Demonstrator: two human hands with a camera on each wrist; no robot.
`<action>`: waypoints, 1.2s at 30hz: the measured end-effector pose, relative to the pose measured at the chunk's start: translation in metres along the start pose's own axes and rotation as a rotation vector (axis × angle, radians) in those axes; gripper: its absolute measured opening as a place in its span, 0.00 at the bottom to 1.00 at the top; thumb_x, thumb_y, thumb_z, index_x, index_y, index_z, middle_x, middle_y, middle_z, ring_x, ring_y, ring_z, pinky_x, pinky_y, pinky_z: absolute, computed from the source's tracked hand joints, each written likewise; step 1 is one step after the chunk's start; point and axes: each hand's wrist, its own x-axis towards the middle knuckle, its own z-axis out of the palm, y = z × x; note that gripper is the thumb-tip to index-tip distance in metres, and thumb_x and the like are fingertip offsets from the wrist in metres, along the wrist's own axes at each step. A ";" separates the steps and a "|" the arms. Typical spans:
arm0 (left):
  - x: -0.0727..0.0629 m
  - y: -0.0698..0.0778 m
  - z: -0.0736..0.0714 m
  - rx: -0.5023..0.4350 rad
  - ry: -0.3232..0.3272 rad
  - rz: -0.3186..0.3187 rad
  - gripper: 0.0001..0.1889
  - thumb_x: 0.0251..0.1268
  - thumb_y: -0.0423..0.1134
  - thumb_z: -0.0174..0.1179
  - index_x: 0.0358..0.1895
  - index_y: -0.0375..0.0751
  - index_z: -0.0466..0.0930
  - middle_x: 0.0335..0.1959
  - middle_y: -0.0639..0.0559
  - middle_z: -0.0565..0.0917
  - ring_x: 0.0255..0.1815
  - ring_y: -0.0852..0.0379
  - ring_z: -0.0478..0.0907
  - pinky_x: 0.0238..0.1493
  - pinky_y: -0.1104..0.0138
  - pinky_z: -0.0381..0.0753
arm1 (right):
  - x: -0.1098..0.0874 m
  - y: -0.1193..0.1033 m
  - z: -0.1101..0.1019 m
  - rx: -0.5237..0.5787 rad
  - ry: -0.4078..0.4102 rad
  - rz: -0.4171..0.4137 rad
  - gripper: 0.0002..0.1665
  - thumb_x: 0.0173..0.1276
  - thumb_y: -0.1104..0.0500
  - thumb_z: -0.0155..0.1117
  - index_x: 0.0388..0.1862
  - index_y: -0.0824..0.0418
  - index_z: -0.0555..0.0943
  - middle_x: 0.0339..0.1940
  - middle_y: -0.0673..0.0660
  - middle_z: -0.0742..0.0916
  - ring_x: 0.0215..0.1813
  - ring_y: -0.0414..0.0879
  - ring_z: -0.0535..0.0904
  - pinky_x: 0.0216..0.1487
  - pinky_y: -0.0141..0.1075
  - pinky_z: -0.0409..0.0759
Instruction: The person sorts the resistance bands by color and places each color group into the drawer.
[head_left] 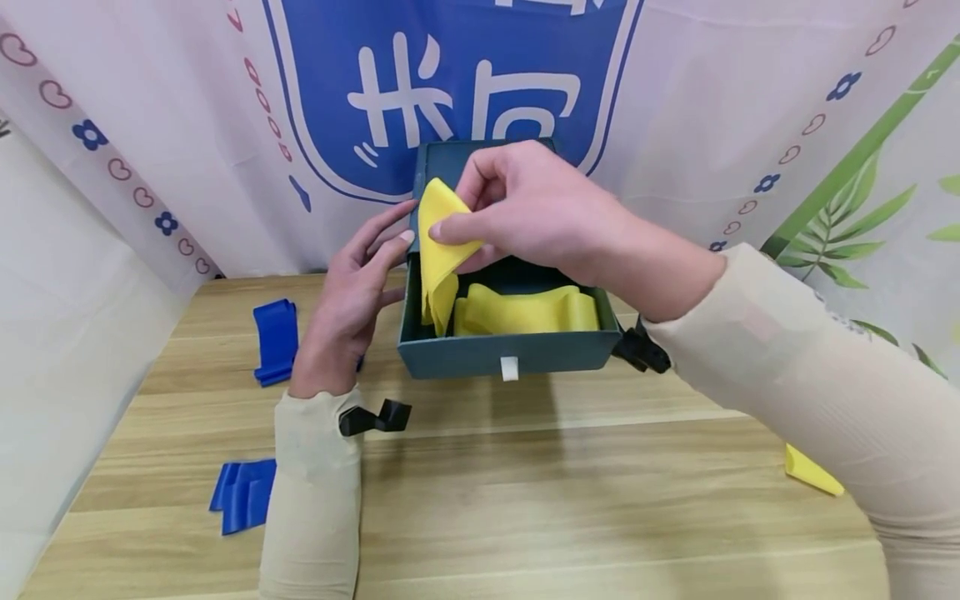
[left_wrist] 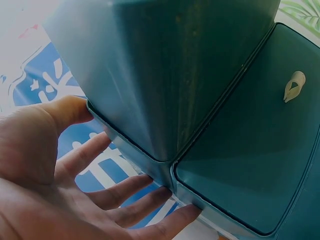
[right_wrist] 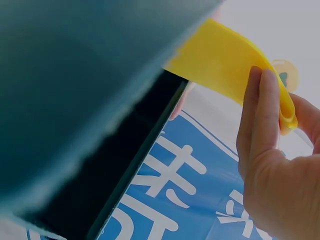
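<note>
A dark teal box (head_left: 486, 155) stands at the back of the table, its drawer (head_left: 461, 360) pulled out. Inside the drawer lies a folded yellow elastic band (head_left: 525, 312). My right hand (head_left: 547, 208) pinches another yellow elastic band (head_left: 442, 242) between thumb and fingers. That band's lower end hangs within the drawer's left side; in the right wrist view the held band (right_wrist: 225, 60) is folded over at the fingertips. My left hand (head_left: 348, 292) rests on the box's left side, its fairly straight fingers (left_wrist: 132, 190) spread along the edge.
Blue elastic bands (head_left: 275, 340) (head_left: 243, 496) lie on the wooden table (head_left: 465, 500) at the left. A yellow roll (head_left: 812, 471) lies at the right, partly behind the right sleeve. A printed curtain (head_left: 697, 100) hangs directly behind the box. A second drawer front (left_wrist: 250, 135) bears a pale pull tab.
</note>
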 end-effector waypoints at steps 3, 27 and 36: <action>0.000 0.000 0.001 0.001 0.001 0.000 0.23 0.84 0.52 0.56 0.77 0.73 0.74 0.81 0.53 0.72 0.79 0.46 0.69 0.76 0.36 0.74 | 0.004 0.002 0.000 -0.011 -0.027 0.041 0.12 0.75 0.60 0.73 0.46 0.64 0.78 0.49 0.60 0.89 0.49 0.50 0.92 0.48 0.37 0.93; -0.001 0.000 0.002 -0.008 -0.009 0.011 0.24 0.84 0.52 0.55 0.78 0.71 0.73 0.80 0.52 0.73 0.76 0.48 0.72 0.76 0.37 0.75 | 0.014 0.009 0.004 -0.021 -0.062 0.121 0.13 0.75 0.60 0.73 0.46 0.64 0.77 0.59 0.59 0.84 0.54 0.51 0.90 0.52 0.39 0.92; -0.001 -0.001 0.001 -0.025 -0.006 0.019 0.24 0.83 0.52 0.57 0.77 0.70 0.74 0.80 0.50 0.73 0.78 0.46 0.71 0.77 0.33 0.71 | 0.007 0.036 -0.017 -0.091 -0.006 0.195 0.15 0.75 0.58 0.72 0.45 0.65 0.76 0.59 0.61 0.85 0.56 0.52 0.89 0.56 0.41 0.91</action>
